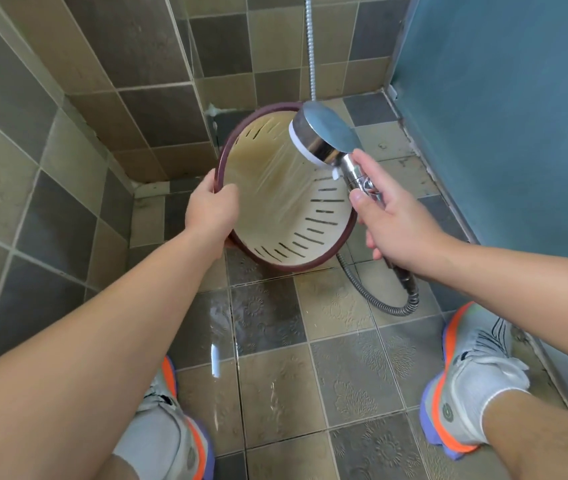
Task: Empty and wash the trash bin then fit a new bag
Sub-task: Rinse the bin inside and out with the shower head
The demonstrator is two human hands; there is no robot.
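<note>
Cream plastic trash bin with slotted walls and a dark maroon rim (275, 202) is tipped on its side, mouth facing the camera, held above the wet tiled floor (310, 393) in the shower corner. Left hand (211, 211) grips the bin's rim on its left edge, fingers curled over the rim, thumb inside the mouth. Right hand (390, 220) is wrapped round the handle of a chrome handheld shower head with a white face ring (324, 136), thumb along the handle. Shower head sits just in front of the bin's upper right rim and covers part of it; spray streaks run from it into the bin's interior, which looks brownish toward the back. Flexible metal hose (379, 299) loops down from below the right hand, lies on the floor beside the bin, and another stretch climbs the back tiled wall (120, 64). Teal panel wall (500, 116) stands on the right. Two grey sneakers with orange and purple soles, left (171, 427) and right (473, 375), stand wide apart on the floor, near the bottom, with white socks.
</note>
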